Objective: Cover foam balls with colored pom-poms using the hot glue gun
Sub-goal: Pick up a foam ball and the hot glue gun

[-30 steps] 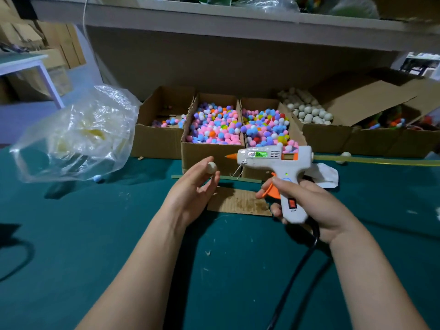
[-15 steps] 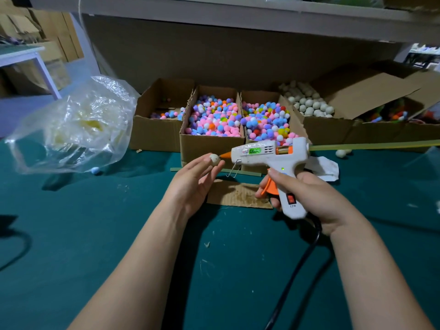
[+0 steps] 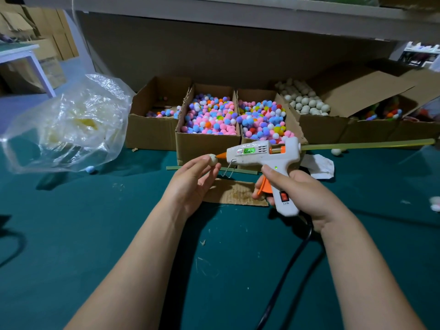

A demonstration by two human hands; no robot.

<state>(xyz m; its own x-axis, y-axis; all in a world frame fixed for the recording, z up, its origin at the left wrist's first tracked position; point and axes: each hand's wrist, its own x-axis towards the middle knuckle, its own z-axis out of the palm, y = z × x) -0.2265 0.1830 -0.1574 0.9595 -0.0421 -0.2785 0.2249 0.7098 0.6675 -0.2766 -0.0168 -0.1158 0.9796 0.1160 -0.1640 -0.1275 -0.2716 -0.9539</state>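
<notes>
My left hand (image 3: 190, 182) pinches a small white foam ball (image 3: 212, 160) between thumb and fingertips. My right hand (image 3: 302, 194) grips the handle of a white hot glue gun (image 3: 262, 154) with an orange trigger; its orange nozzle touches the ball's right side. A long glue stick (image 3: 366, 146) juts from the gun's back. Behind the hands stand two cardboard boxes of colored pom-poms (image 3: 210, 117) (image 3: 262, 120) and a box of bare foam balls (image 3: 306, 102).
A scrap of cardboard (image 3: 234, 192) lies on the green table under the gun. A crumpled clear plastic bag (image 3: 69, 127) sits at the left, a nearly empty box (image 3: 154, 113) beside it. The gun's black cord (image 3: 285, 270) trails toward me. A shelf edge runs overhead.
The gun's nozzle has moved left and now touches the foam ball. The left hand has held the ball in about the same place.
</notes>
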